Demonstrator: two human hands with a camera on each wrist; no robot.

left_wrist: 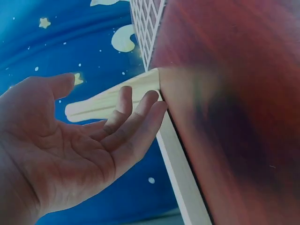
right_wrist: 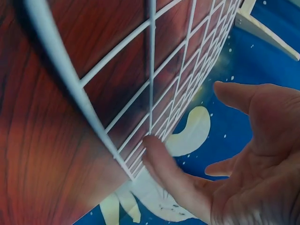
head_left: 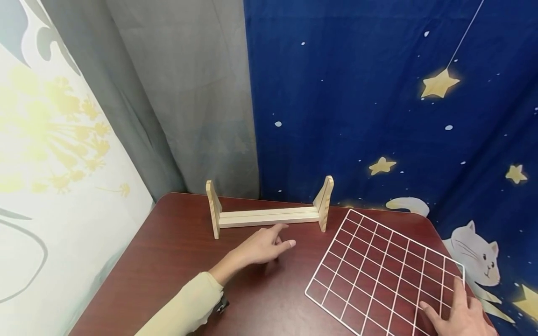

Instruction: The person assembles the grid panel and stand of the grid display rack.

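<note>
A dark red-brown wooden table (head_left: 168,261) fills the foreground. Behind it at 12 o'clock hangs a grey curtain (head_left: 189,93); toward 2 o'clock a blue cloth (head_left: 357,93) with stars and a cat; at 9 o'clock a white floral curtain (head_left: 50,140)

Table: dark red-brown wooden table (head_left: 176,261) with rounded corners, in front of me, its far edge against the curtains.
Far side: a pale wooden stand (head_left: 269,212) rests on it, two upright end boards joined by a low rail, running left to right.
Right side: a white wire grid panel (head_left: 382,273) lies flat on it, turned at an angle, its far corner near the stand's right end board.
My contact: my right hand (head_left: 456,317) rests on the panel's near right corner.
</note>
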